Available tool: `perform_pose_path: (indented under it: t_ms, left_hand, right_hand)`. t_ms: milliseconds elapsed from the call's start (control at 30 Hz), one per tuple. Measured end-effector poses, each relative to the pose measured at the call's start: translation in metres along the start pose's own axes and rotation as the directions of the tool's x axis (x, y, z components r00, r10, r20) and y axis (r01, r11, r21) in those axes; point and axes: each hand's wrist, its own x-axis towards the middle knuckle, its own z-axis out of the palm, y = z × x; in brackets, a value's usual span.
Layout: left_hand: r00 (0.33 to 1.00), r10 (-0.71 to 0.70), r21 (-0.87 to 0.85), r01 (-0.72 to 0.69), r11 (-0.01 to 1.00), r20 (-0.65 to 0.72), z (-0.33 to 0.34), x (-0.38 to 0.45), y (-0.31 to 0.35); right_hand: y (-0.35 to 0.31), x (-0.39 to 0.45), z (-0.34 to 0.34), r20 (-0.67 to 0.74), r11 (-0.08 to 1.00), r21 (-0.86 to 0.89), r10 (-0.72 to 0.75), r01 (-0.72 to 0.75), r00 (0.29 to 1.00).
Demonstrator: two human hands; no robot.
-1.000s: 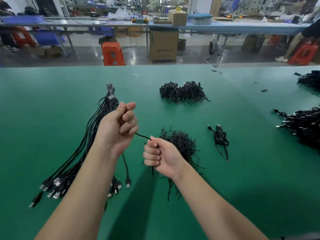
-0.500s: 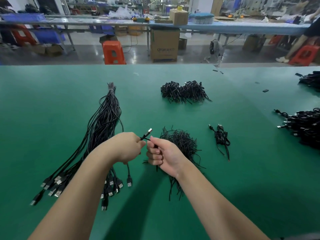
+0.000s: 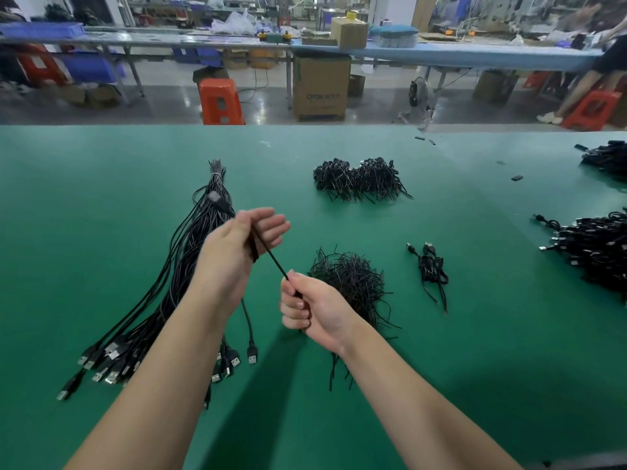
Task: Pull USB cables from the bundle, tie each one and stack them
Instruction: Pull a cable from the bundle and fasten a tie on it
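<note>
A long bundle of black USB cables (image 3: 190, 266) lies on the green table (image 3: 101, 198), plugs fanned toward me at the lower left. My left hand (image 3: 237, 245) is raised above it with fingers stretched out. One USB cable (image 3: 271, 261) is looped round that palm, its plug (image 3: 214, 197) sticking out behind the hand. The cable runs taut down to my right hand (image 3: 312, 310), which grips it in a fist. Under the right hand is a loose pile of black twist ties (image 3: 353, 279). A single tied cable (image 3: 432, 269) lies to the right.
A second heap of black ties (image 3: 359, 179) sits at the back centre. Piles of coiled cables lie at the right edge (image 3: 597, 252) and far right corner (image 3: 607, 159). Small black bits (image 3: 516, 178) dot the table. Beyond are stools, boxes and workbenches.
My left hand has lifted up and away from my right hand, its fingers have spread, and the cable now loops round its palm. The right hand stayed in place, gripping the cable.
</note>
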Motion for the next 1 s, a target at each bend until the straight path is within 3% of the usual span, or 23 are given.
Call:
perform_pose_path:
  t_ms: [67,133,200,267,333,400,500,567,667,733,800,833,900,1000]
  left_hand:
    - [0.995,-0.067,-0.266,0.083,0.96,0.068,-0.003,-0.003,0.014]
    - [0.966,-0.084,-0.292,0.156,0.944,0.243,-0.008,-0.007,0.026]
    - [0.899,-0.083,-0.095,0.136,0.986,0.429,-0.01,-0.014,0.033]
    - [0.816,-0.186,0.232,0.066,0.97,0.547,-0.013,-0.018,0.036]
    - [0.754,-0.36,0.563,-0.016,0.826,0.55,-0.014,-0.02,0.038]
    - [0.758,-0.487,0.814,-0.099,0.572,0.434,-0.01,-0.021,0.036]
    - [0.861,-0.437,0.959,-0.178,0.221,0.261,0.0,-0.018,0.026]
    - [0.914,-0.362,0.98,-0.142,0.138,0.183,0.003,-0.016,0.019]
    - [0.989,-0.108,0.961,-0.07,0.266,0.102,0.005,-0.015,0.008]
    - [0.997,0.071,0.854,-0.056,0.518,0.022,0.004,-0.014,0.0]
    - [0.997,0.067,0.578,-0.04,0.815,-0.026,0.005,-0.014,-0.009]
    - [0.998,0.046,0.426,-0.028,0.904,-0.033,0.007,-0.015,-0.012]
    - [0.998,0.032,0.162,-0.022,0.987,-0.057,0.013,-0.019,-0.015]
    - [0.99,0.02,-0.101,-0.034,0.994,-0.139,0.022,-0.017,-0.014]
  right_hand:
    - [0.003,0.0,0.0,-0.001,1.0,-0.007,0.01,-0.01,1.0]
    - [0.005,0.0,0.0,-0.001,1.0,0.024,0.02,-0.02,1.0]
    - [0.002,0.0,-0.001,-0.01,0.996,0.085,0.023,-0.022,1.0]
    - [-0.006,0.002,-0.004,-0.04,0.997,0.077,0.008,-0.005,0.999]
    - [-0.014,0.002,-0.007,-0.08,0.999,0.03,-0.014,0.017,0.997]
    - [-0.021,0.004,-0.008,-0.104,1.0,-0.003,-0.028,0.028,0.994]
    - [-0.027,0.005,-0.008,-0.085,0.998,-0.021,-0.054,0.053,0.995]
    - [-0.031,0.003,-0.008,-0.067,0.996,-0.045,-0.076,0.073,0.995]
    - [-0.035,-0.001,-0.006,-0.043,0.983,-0.141,-0.121,0.114,0.992]
    - [-0.035,-0.003,-0.003,-0.022,0.975,-0.18,-0.137,0.131,0.99]
    - [-0.034,-0.004,0.002,-0.004,0.969,-0.206,-0.14,0.136,0.99]
    - [-0.033,-0.003,0.004,-0.001,0.967,-0.213,-0.14,0.136,0.99]
    - [-0.028,-0.002,0.008,-0.002,0.962,-0.241,-0.132,0.127,0.991]
    - [-0.019,-0.002,0.012,-0.022,0.903,-0.406,-0.165,0.141,0.986]
